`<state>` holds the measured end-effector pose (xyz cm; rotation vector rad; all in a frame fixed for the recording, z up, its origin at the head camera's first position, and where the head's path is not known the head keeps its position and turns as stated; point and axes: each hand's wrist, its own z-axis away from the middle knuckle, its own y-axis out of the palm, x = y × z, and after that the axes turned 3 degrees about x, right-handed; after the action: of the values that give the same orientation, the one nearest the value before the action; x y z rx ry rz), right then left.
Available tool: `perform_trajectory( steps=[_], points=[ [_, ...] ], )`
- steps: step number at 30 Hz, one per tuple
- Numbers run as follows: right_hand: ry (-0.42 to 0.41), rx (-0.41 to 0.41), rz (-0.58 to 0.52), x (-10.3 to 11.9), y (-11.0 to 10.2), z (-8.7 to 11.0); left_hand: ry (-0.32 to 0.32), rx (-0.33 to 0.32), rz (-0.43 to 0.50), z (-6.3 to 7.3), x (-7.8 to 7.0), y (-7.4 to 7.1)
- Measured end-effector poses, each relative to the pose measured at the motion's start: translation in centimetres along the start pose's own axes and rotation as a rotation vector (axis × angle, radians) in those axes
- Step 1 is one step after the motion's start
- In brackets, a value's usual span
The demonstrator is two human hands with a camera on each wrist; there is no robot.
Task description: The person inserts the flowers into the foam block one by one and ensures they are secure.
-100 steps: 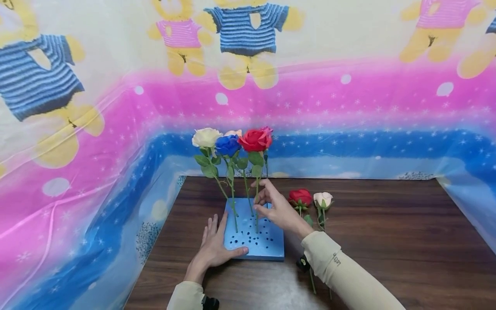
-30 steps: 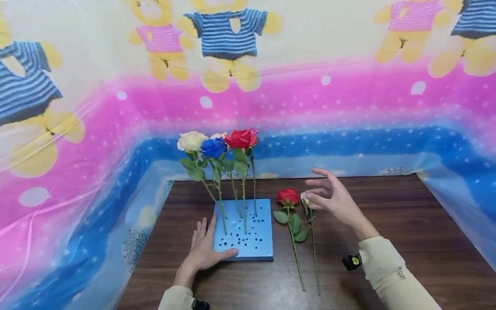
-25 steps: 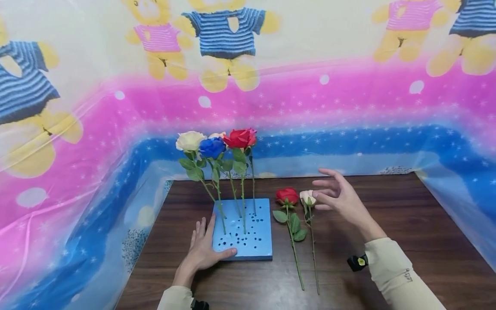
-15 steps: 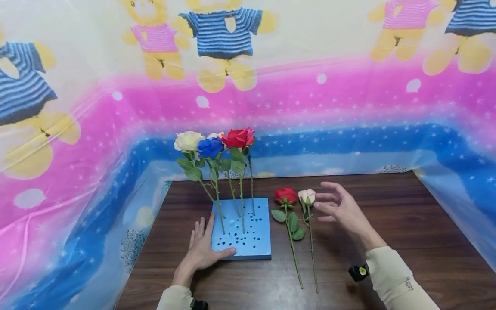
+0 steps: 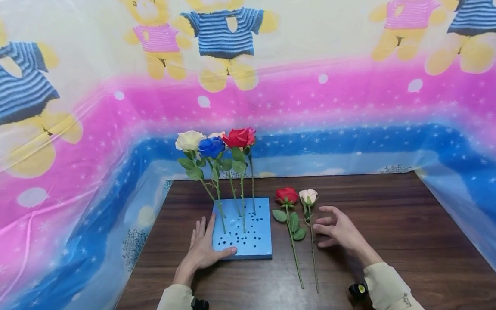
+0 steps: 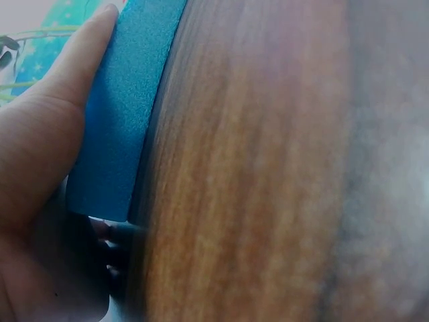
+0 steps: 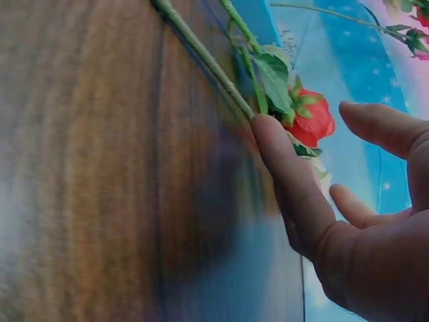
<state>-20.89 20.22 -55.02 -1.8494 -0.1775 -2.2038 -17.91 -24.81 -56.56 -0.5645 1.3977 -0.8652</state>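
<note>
A blue foam block [image 5: 257, 249] with many holes lies on the table. My left hand [image 5: 203, 247] rests against its front left corner, thumb along the front edge and fingers straight beside the left side. Standing in the block are a cream rose [image 5: 190, 141], a blue rose [image 5: 212, 147] and a red rose [image 5: 237, 137], with others partly hidden behind. To the right lie a loose red rose [image 5: 286, 195] and a pale pink rose [image 5: 308, 196]. My right hand [image 5: 342, 232] is just right of the pale rose's stem, fingers spread and slightly bent, gripping nothing.
The dark wooden table [image 5: 403, 232] extends to the right of my right hand. Behind it hangs a printed backdrop [image 5: 294, 94] with bears and pink and blue bands. A black strap [image 5: 357, 290] sits at my right wrist.
My right hand left the standing red rose's stem, went right to the pale rose's bloom, then came down toward me along its stem. My left hand stays at the block.
</note>
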Motion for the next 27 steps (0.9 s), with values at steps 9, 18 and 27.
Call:
perform_trajectory(
  steps=[9,18,27],
  points=[
    [0.103,0.001,0.035,-0.8,1.1,0.8,0.004,-0.002,0.002,-0.1,0.1,0.1],
    [0.139,-0.050,0.092,-1.1,2.2,1.0,-0.016,0.023,-0.011,-0.3,0.2,0.1],
    [0.121,-0.067,0.140,-1.6,2.6,1.0,-0.022,0.029,-0.014,-0.3,0.3,0.1]
  ],
)
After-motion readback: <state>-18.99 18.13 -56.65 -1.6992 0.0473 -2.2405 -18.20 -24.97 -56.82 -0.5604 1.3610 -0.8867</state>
